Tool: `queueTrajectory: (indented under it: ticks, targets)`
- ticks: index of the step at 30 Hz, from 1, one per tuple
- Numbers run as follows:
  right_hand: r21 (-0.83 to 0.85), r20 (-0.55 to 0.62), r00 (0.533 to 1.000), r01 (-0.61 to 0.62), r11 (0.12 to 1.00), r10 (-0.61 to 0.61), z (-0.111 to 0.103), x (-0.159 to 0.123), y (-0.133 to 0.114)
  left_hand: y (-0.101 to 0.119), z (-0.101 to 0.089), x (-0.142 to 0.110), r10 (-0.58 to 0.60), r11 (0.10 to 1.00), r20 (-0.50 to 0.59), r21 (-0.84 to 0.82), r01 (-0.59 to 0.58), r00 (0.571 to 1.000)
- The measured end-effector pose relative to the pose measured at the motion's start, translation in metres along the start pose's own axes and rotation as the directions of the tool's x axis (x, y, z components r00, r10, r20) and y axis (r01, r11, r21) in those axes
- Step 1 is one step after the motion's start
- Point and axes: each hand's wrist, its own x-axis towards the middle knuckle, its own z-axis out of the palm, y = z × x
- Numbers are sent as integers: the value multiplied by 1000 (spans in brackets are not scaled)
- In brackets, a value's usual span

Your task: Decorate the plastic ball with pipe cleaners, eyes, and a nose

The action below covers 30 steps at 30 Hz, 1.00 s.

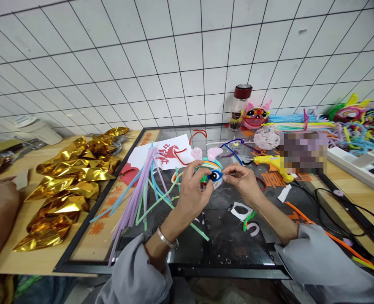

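Note:
Above the dark glass is an animal head made of pipe cleaners (211, 158), with pink ears and striped orange and blue bands. On its near side is a black-and-white eye (218, 175) edged in blue. My left hand (193, 188) pinches the eye's left side between thumb and fingers and covers part of the head. At the eye's right corner, my right hand (244, 179) pinches the blue edging between thumb and forefinger. Just right of my left wrist, on the glass, lie a white paper scrap with a cut-out hole (241, 204) and a green pipe-cleaner piece (246, 220).
Lilac pipe cleaners (133, 194) and printed paper (139, 155) lie left, beyond them gold foil pieces (79, 164) and another person's arm (0, 207). A yellow glue gun (274, 162) with black cable, a bottle (239, 107) and a white power strip (361, 169) are right.

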Motion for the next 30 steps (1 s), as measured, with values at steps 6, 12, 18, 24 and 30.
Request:
queueTrajectory:
  ticks: [6, 12, 18, 24, 30]
  targets:
    - [-47, 23, 992, 122, 991, -121, -1, 0, 4, -1, 1, 0, 8, 1000, -7, -2, -8, 1000]
    - [-170, 53, 954, 299, 939, -294, -2, -2, 5, -1, 1, 0, 4, 1000, -4, 4, -4, 1000]
    - [-245, 143, 913, 407, 880, -382, -1, -6, -2, 0, 0, 0, 9, 1000, 2, 4, -9, 1000]
    - [-259, 180, 892, 450, 855, -415, -2, -5, -1, 0, 1, 0, 17, 1000, -5, 3, -17, 1000]
    - [-262, 189, 899, 433, 862, -394, -3, -4, -1, 0, 0, 0, 33, 999, 8, 13, -33, 999]
